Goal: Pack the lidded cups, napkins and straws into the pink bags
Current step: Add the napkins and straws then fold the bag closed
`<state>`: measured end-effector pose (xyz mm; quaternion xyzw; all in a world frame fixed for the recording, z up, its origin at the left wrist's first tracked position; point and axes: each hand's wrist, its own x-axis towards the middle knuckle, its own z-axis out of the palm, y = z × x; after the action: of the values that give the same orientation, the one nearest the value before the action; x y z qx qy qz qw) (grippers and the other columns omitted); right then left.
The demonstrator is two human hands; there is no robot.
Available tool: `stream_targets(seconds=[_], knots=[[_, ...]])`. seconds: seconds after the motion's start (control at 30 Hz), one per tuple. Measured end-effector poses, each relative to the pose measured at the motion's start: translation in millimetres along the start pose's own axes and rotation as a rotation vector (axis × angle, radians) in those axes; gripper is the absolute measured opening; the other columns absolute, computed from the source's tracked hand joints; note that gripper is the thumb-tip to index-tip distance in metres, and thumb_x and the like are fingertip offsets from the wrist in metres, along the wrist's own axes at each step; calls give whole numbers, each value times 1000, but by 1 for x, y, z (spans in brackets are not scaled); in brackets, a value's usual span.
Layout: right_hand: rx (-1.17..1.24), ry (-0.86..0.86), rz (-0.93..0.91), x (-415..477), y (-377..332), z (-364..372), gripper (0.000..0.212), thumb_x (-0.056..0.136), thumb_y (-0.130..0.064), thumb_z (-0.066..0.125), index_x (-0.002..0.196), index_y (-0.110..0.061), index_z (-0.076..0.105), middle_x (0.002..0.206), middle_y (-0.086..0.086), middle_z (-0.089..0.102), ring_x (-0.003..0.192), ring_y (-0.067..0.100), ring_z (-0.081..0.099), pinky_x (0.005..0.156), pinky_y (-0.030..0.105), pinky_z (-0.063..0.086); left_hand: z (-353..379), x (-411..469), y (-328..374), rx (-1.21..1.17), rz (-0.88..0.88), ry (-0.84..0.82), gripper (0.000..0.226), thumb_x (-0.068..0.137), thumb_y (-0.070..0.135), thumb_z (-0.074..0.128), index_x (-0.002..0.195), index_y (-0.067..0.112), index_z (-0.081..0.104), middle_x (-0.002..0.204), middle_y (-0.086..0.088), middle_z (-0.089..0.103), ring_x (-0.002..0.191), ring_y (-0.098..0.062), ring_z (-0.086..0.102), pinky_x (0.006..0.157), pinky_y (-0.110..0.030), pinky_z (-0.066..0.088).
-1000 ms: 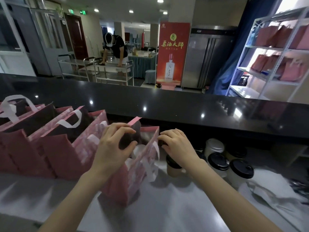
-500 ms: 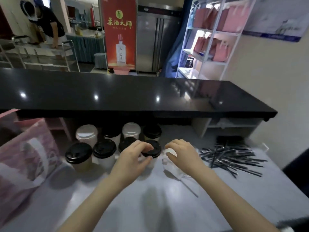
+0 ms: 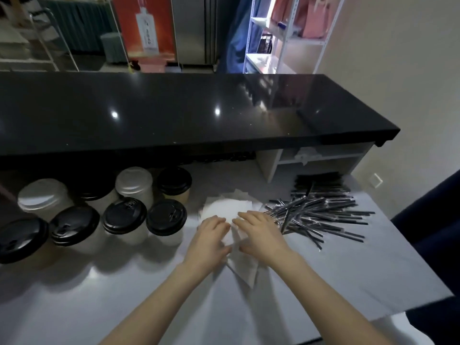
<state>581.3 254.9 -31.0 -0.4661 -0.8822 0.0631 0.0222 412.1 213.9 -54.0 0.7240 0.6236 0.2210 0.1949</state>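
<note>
Black lids cap most of the lidded cups (image 3: pixel 124 217) clustered at the left of the counter (image 3: pixel 124 295), the back ones tucked under the overhanging black ledge (image 3: pixel 174 108). At least two carry pale lids, and the lids hide whatever is inside. Bare grey surface lies open in front of them, toward me. At the middle sit the napkins (image 3: pixel 224 207), a loose white stack, with my left hand (image 3: pixel 211 235) and right hand (image 3: pixel 261 235) resting on it side by side. The right hand's fingers lie fairly straight; I cannot tell whether the left is pinching a sheet. Just right of the stack lies the heap of dark straws (image 3: pixel 318 215), near the counter's right edge. Pink bags (image 3: pixel 313 18) stand on the white shelf (image 3: pixel 281 46), far behind the ledge.
</note>
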Motion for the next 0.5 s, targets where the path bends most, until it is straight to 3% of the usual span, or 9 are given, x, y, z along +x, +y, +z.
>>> stream_targets(seconds=[0.1, 0.2, 0.3, 0.5], knots=[[13, 64, -33, 6, 3, 6, 52, 79, -31, 67, 130, -23, 56, 139, -1, 50, 131, 20, 39, 109, 34, 20, 4, 5, 0, 43, 20, 10, 36, 75, 16, 74, 109, 7, 69, 122, -9, 62, 118, -28, 52, 102, -35, 40], [83, 175, -55, 5, 6, 2, 33, 76, -27, 72, 108, -18, 70, 117, 4, 65, 114, 28, 55, 100, 38, 35, 2, 7, 0, 32, 51, 86, 22, 78, 12, 73, 99, 6, 73, 111, -10, 68, 109, -29, 60, 94, -35, 45], [187, 285, -48, -1, 8, -6, 20, 75, -22, 78, 93, -14, 75, 105, 8, 69, 100, 31, 63, 91, 40, 46, -10, 7, 4, 2, 94, 156, 14, 87, 11, 68, 99, 7, 73, 103, -5, 70, 102, -25, 62, 88, -26, 42], [241, 402, -50, -6, 0, -40, 23, 70, -17, 82, 91, -14, 74, 101, 3, 71, 93, 26, 66, 85, 38, 48, -47, 8, 26, -163, 181, 236, 12, 89, 6, 64, 97, 11, 71, 95, 2, 70, 91, -17, 64, 80, -30, 48]])
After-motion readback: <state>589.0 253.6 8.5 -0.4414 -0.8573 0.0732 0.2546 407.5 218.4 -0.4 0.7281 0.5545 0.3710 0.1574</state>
